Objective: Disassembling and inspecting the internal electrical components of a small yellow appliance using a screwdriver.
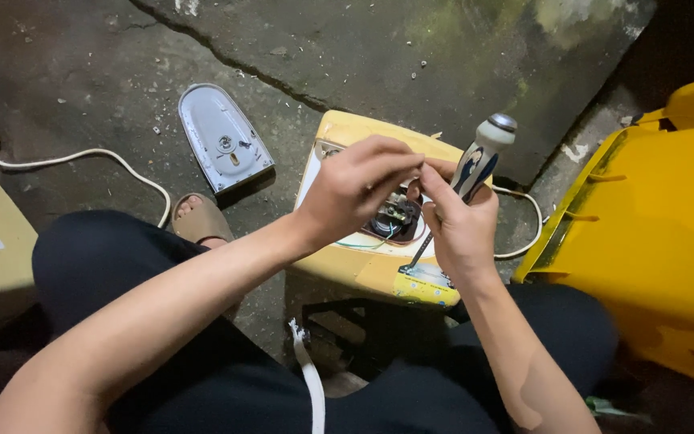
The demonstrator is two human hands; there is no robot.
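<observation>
Screwdriver [475,165] stands gripped in the right hand [459,225] above the yellowed appliance [363,257]; left hand [355,189] fingers pinch closed just beside it, contents hidden.

Opened appliance [363,241] on the floor [443,56], detached cover [222,137] to its left, bin [660,233] right, cord [82,157] far left.

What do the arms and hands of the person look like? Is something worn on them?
Both forearms are bare up to the frame edge: no sleeves show. The left hand and right hand wear no gloves. No ring, watch or bracelet is visible on either.
</observation>
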